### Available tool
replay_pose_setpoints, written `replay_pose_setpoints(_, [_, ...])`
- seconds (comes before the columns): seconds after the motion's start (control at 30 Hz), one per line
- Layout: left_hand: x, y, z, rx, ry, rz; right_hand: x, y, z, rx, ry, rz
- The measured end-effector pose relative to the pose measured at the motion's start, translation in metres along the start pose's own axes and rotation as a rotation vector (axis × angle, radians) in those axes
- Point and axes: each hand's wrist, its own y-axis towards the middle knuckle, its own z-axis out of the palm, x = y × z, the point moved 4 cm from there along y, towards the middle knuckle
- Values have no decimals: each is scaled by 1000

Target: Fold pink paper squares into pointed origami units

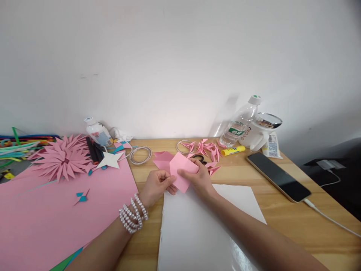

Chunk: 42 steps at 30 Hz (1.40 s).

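A wooden table is standing against a pale wall, carrying everything in view. A large pink sheet is covering the table's left part, and a white sheet is lying in front of the person, partly hidden under both forearms. A spiky pink paper flower is resting at the far end of the pink sheet, with a bundle of coloured pipe cleaners lying beyond it at the left edge. A clear water bottle is leaning at the far right beside a white mug-like container. A dark phone is lying face up to the right, with a cable running from its near end. The left hand, wearing pearl bracelets at the wrist, and the right hand are both pinching a folded pink paper, holding it just above the far edge of the white sheet. Small folded pink pieces are clustering behind the hands, partly blocked by the held paper. A white paper star, a coil of white cord, a small white-capped bottle and a yellow glue stick are lying along the back.
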Motion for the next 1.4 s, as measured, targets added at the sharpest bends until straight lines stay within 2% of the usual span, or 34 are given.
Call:
replay_pose_setpoints(0.1, [-1, 0, 1, 18, -6, -6, 2, -1, 0, -7, 6, 6])
replay_pose_setpoints(0.23, [-5, 0, 0, 45, -15, 72, 4, 0, 0, 1, 9, 16])
replay_pose_setpoints(0.37, [-8, 1, -9, -61, 81, 155, 5, -1, 2, 50, -8, -1])
replay_pose_setpoints(0.47, [-8, 1, -10, -69, 91, 190, 6, -3, 3, 70, -20, -15])
replay_pose_setpoints(0.7, [-4, 2, 4, 84, -35, 95, 4, -1, 2, 30, 6, 13])
replay_pose_setpoints(0.93, [-1, 2, 1, 65, -70, 70, 4, -1, 4, 68, 41, 16])
replay_pose_setpoints(1.17, [-8, 3, -9, 90, 67, 29, 9, 2, 4, 120, 144, -75])
replay_pose_setpoints(1.23, [-10, 5, -15, 21, 81, 68, 10, 0, 7, 186, 134, -82])
replay_pose_setpoints(1.33, [-12, 6, -26, -160, 88, 171, 11, -2, 12, 274, 113, -69])
replay_pose_setpoints(1.4, [-12, 7, -30, -197, 106, 196, 11, -3, 13, 284, 96, -63])
